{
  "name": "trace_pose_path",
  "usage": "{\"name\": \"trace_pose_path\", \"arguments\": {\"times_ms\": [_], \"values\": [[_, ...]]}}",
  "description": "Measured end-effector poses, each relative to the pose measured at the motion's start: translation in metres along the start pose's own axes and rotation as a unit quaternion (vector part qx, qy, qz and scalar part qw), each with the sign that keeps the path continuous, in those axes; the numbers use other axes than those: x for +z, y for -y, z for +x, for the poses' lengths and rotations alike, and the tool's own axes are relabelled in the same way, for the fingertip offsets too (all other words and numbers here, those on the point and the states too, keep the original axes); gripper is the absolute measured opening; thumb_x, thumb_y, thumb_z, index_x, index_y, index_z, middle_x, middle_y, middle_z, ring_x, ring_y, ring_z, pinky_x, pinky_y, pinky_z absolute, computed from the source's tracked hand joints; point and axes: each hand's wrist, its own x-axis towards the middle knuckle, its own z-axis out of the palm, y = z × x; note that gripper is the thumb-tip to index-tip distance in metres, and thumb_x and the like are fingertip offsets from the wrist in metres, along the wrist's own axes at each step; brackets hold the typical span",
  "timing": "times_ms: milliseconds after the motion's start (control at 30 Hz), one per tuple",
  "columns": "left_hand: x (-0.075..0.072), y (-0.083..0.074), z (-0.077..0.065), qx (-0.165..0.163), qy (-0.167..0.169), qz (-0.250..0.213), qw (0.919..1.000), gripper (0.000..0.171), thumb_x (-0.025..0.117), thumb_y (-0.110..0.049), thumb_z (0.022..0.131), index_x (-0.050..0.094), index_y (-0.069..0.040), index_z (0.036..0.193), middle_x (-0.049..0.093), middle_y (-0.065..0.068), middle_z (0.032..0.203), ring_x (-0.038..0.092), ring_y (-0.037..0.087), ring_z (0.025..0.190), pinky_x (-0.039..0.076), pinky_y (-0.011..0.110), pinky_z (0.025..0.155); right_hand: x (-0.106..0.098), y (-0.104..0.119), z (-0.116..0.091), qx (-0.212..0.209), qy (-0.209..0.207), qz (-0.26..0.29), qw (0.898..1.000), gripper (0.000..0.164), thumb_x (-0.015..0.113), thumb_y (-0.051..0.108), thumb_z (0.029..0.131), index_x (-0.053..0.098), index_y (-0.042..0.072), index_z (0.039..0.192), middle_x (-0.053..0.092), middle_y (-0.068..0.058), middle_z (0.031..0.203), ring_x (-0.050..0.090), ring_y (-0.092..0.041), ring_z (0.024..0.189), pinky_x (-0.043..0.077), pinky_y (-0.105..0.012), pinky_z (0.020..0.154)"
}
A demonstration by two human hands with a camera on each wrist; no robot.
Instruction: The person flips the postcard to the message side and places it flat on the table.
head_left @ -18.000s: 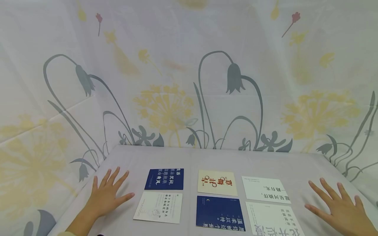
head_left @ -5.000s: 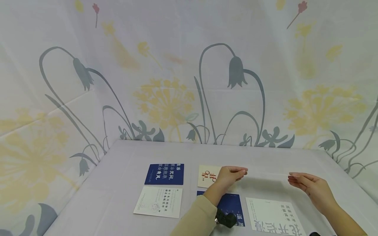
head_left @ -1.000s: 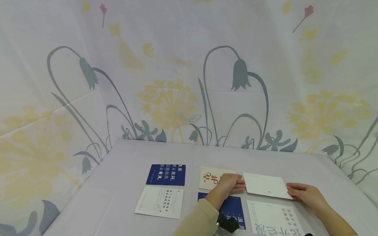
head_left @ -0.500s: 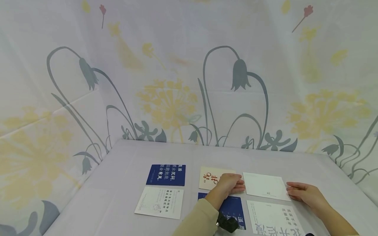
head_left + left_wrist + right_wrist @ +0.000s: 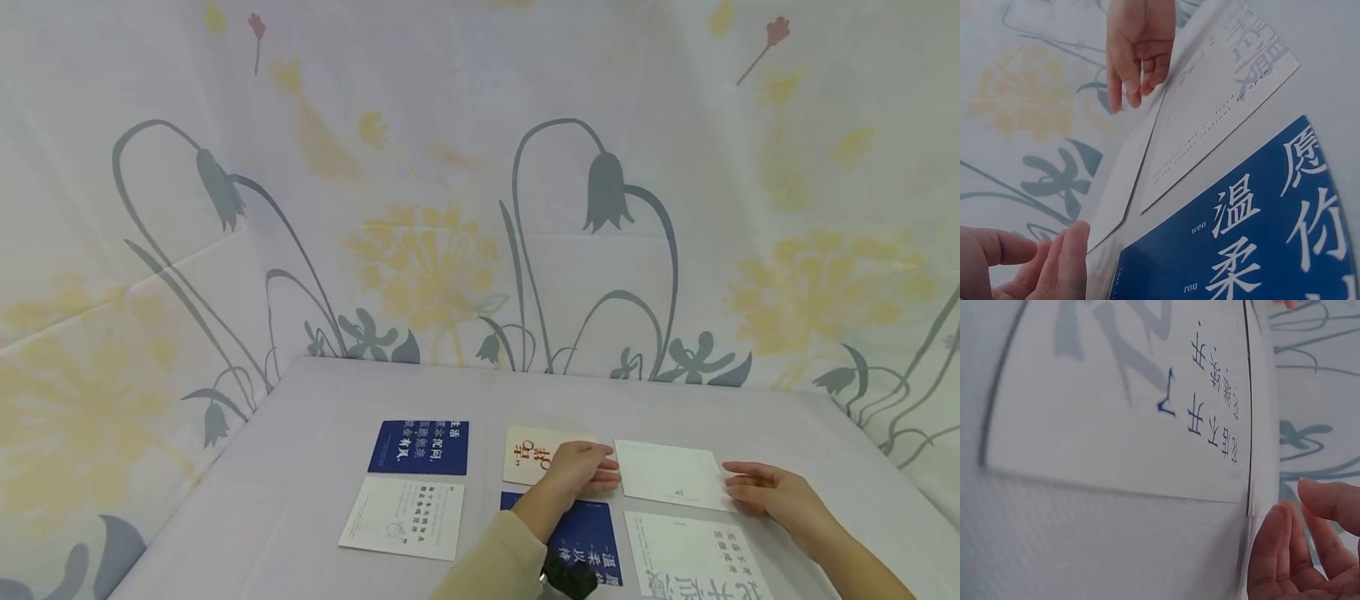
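Note:
A white postcard (image 5: 667, 473) lies at the back of the right column, its nearly blank side up, with a small mark near the lower edge. My left hand (image 5: 572, 475) is beside its left edge, overlapping the cream postcard with red lettering (image 5: 522, 454) in the head view. At the white card's right edge are the fingertips of my right hand (image 5: 783, 498). Thumb and fingers of the right hand (image 5: 1307, 544) stand apart with nothing between them, and the left hand (image 5: 1035, 262) has relaxed fingers, likewise holding nothing.
Just in front lies a white postcard with grey lettering (image 5: 697, 550). A navy postcard (image 5: 592, 533) is partly hidden by my left forearm. Farther left lie another navy postcard (image 5: 420, 447) and a white one (image 5: 405, 517). A flowered cloth (image 5: 465, 275) hangs behind the table.
Lettering faced up on the back right postcard at first; later its place was bare between my raised hands. Now it lies there nearly blank side up, and my fingers have eased off its edges.

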Motion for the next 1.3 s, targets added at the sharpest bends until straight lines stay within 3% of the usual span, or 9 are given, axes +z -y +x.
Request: {"name": "trace_pose_path", "arguments": {"times_ms": [433, 867, 1100, 1300], "values": [[-0.001, 0.006, -0.012, 0.024, 0.018, 0.004, 0.9996, 0.020, 0.050, -0.006, 0.094, 0.064, 0.002, 0.108, 0.066, 0.008, 0.083, 0.068, 0.023, 0.076, 0.055, 0.028, 0.065, 0.003, -0.006, -0.010, 0.018, -0.006, -0.021, 1.000, 0.067, 0.072, 0.024, 0.082, 0.042, -0.012, 0.130, 0.063, -0.001, 0.096, 0.058, -0.010, 0.080, 0.052, -0.025, 0.068], [-0.001, 0.007, -0.022, 0.030, 0.010, 0.017, 0.9994, 0.015, 0.054, -0.002, 0.090, 0.066, -0.001, 0.100, 0.066, 0.006, 0.080, 0.067, 0.019, 0.071, 0.055, 0.026, 0.063, 0.005, -0.013, -0.021, 0.036, -0.009, -0.001, 0.999, 0.065, 0.074, 0.021, 0.079, 0.045, -0.011, 0.128, 0.058, -0.003, 0.094, 0.057, -0.012, 0.079, 0.052, -0.025, 0.069], [-0.001, 0.007, -0.029, 0.054, 0.000, 0.041, 0.9977, 0.014, 0.062, 0.003, 0.082, 0.067, -0.002, 0.094, 0.065, 0.004, 0.075, 0.065, 0.015, 0.066, 0.055, 0.025, 0.061, 0.003, -0.016, -0.028, 0.033, 0.007, -0.028, 0.999, 0.060, 0.068, 0.014, 0.084, 0.041, -0.010, 0.131, 0.061, -0.003, 0.099, 0.057, -0.015, 0.083, 0.050, -0.029, 0.068], [-0.004, 0.008, -0.037, 0.082, 0.022, 0.082, 0.9930, 0.019, 0.067, 0.006, 0.077, 0.067, -0.003, 0.094, 0.062, 0.001, 0.075, 0.062, 0.012, 0.066, 0.055, 0.024, 0.062, 0.002, -0.016, -0.034, 0.039, 0.007, -0.048, 0.998, 0.060, 0.069, 0.018, 0.083, 0.042, -0.009, 0.130, 0.060, -0.002, 0.097, 0.053, -0.017, 0.082, 0.047, -0.031, 0.067]]}}
